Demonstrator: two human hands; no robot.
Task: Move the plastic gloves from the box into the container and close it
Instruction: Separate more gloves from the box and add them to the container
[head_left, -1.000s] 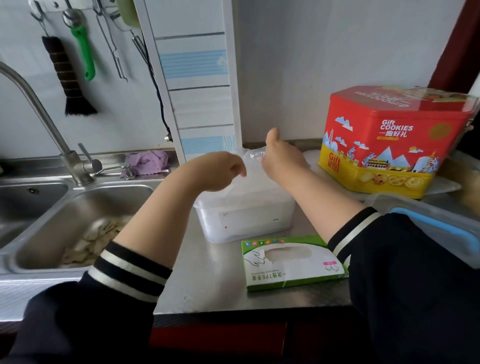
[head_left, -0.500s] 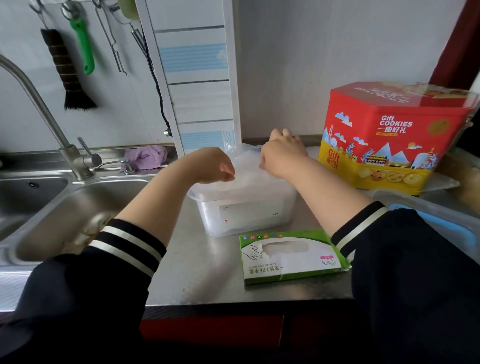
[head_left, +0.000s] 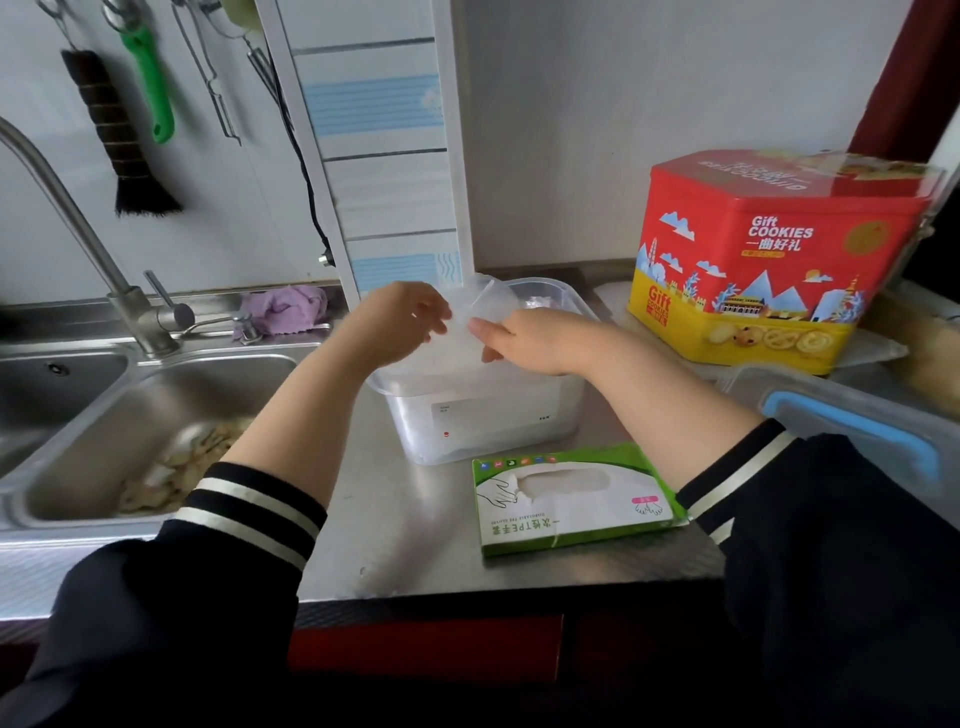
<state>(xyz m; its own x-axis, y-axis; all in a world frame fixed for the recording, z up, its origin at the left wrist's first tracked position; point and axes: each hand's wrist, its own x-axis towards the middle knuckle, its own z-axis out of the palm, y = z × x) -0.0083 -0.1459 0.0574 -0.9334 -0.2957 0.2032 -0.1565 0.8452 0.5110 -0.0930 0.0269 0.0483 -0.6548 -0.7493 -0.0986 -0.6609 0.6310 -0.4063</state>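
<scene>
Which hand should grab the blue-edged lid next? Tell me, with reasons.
Right, probably. The blue-edged lid lies at the far right, beside the right forearm; the right hand is nearer it than the left hand, which holds the plastic gloves over the container.

Stainless-steel counter (head_left: 441, 561) bearing, below the fingers, a translucent plastic container (head_left: 488, 415); nearer, a green-and-white glove box (head_left: 571, 499); right, a red-and-yellow cookie tin (head_left: 769, 260).
</scene>
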